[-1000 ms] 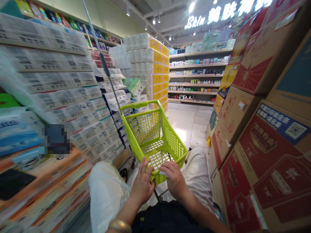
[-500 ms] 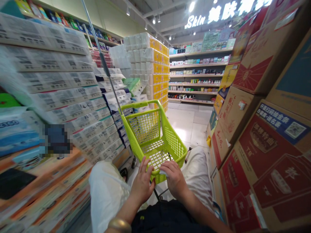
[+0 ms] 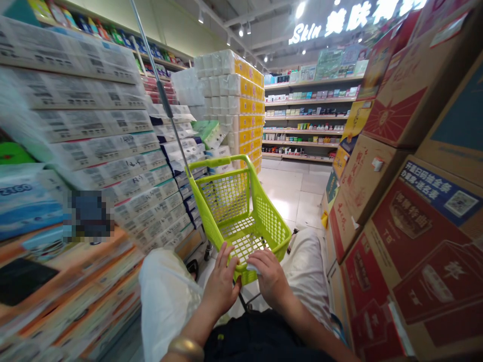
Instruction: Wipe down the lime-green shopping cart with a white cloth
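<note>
A lime-green plastic shopping basket on wheels (image 3: pixel 264 221) stands in the aisle right in front of my knees, with nothing visible inside. My left hand (image 3: pixel 222 286) rests against its near rim with the fingers stretched out. My right hand (image 3: pixel 269 278) lies on the same rim, its fingers curled around a small white thing that I cannot make out. A thin metal pull handle (image 3: pixel 160 93) rises from the basket's left side up to the top of the view.
Stacked packs of tissue and toilet paper (image 3: pixel 113 166) wall the left side. Red and brown cardboard cartons (image 3: pixel 407 211) are piled on the right. A yellow-and-white pallet stack (image 3: pixel 234 100) stands behind the basket. Pale floor tiles (image 3: pixel 292 193) lead to product shelves (image 3: pixel 305 120) at the back.
The view has shifted slightly to the left. Both hands and the basket stay where they were.
</note>
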Demonstrator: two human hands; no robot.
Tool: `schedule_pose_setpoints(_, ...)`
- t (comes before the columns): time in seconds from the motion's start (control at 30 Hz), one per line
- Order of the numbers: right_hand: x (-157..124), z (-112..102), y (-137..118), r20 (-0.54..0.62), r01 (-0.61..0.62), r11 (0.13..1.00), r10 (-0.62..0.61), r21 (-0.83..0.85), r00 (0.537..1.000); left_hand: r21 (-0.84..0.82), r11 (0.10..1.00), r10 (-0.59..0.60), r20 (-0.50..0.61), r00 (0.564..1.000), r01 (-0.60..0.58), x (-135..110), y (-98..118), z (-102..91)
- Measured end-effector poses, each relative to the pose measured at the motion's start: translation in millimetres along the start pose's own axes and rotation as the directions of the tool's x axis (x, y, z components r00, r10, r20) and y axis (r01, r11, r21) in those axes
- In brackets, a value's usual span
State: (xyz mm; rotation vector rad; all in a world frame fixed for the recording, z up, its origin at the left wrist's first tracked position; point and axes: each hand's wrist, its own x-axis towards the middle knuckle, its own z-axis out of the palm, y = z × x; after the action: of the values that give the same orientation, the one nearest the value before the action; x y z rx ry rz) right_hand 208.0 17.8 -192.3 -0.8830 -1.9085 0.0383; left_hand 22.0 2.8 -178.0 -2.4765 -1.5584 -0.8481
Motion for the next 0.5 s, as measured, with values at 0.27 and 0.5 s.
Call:
schedule_pose_setpoints(0.27,-3,-15,32,-0.173,-0.190,0.979,0.175,-0.076,0.969,-0.008,1.000,-0.020,0.004,1.000,0.020,-1,1,0.1)
schedule_pose_setpoints(0.5,-6,-2,5,-0.014,0.016,1.000,-0.016,-0.011,1.000,-0.004,1.000,-0.023,0.004,1.000,0.023,0,3,-3.3)
